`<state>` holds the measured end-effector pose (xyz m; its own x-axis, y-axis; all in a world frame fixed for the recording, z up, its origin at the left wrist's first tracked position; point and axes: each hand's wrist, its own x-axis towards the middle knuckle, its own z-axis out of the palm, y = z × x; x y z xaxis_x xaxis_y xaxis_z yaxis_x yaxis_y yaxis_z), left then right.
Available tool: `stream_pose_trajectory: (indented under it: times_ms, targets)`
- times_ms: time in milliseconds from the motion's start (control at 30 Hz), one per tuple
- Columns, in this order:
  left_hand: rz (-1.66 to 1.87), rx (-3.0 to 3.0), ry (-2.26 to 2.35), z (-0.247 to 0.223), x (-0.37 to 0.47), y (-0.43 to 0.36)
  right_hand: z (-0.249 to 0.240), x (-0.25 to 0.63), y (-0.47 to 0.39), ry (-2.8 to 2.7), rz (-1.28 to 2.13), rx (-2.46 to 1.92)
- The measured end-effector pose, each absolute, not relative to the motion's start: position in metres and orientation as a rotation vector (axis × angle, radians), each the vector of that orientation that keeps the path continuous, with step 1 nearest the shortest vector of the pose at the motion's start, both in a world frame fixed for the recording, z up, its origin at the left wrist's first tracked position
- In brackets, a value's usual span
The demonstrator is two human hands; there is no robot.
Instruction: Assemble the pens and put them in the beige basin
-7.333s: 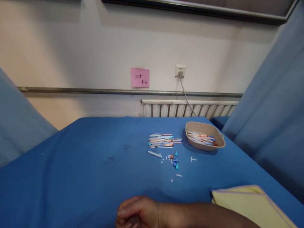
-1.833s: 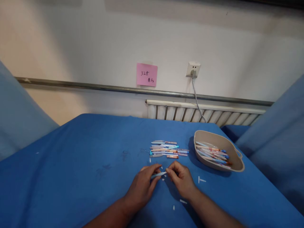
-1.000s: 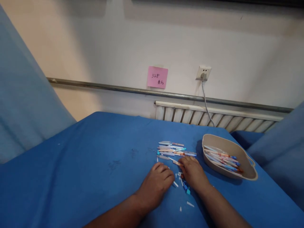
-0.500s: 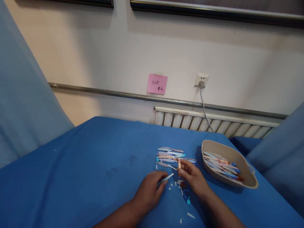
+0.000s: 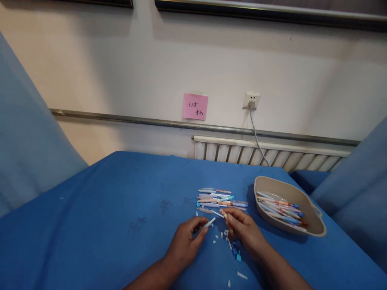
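Blue cloth (image 5: 105,233) covers a big table, and I see two bare hands at work over its near part. The left hand (image 5: 187,241) pinches a pale blue pen piece (image 5: 208,224) between thumb and fingers. Its white end sticks up and points far and to the right. The right hand (image 5: 242,225) grips a little peach-coloured piece (image 5: 223,213) with its fingertips. The two pieces are close, but I see a small gap between them.

Just past the hands, on the far side, lies a pile of pens and pen parts (image 5: 211,200). Most of them lie sideways, side by side. To the right sits a tan tub (image 5: 276,183) with more pens (image 5: 279,213) inside.

Between the hands and nearer to me, tiny white bits (image 5: 226,233) are spread on the cloth. Dark blue bits (image 5: 234,251) sit by the right wrist, with a bright teal bit (image 5: 238,257) next to them. Nearer yet, a white stick-like bit (image 5: 242,275) lies by itself.

On the far wall hangs a pink note (image 5: 195,106) with writing on it. To its right, a grey cord (image 5: 255,135) hangs from a white socket (image 5: 251,100), down past a white heater (image 5: 229,153).
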<state>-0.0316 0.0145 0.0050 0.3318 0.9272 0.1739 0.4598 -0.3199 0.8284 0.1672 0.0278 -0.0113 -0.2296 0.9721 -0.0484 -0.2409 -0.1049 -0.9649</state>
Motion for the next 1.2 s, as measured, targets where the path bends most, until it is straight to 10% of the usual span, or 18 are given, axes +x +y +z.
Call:
stream_pose_trajectory:
  times_ms: [1200]
  targets:
    - [0.752, 1.788, 1.026, 0.007, -0.027, 0.009, 0.003, 0.169, 0.009, -1.995, 0.890, -1.072]
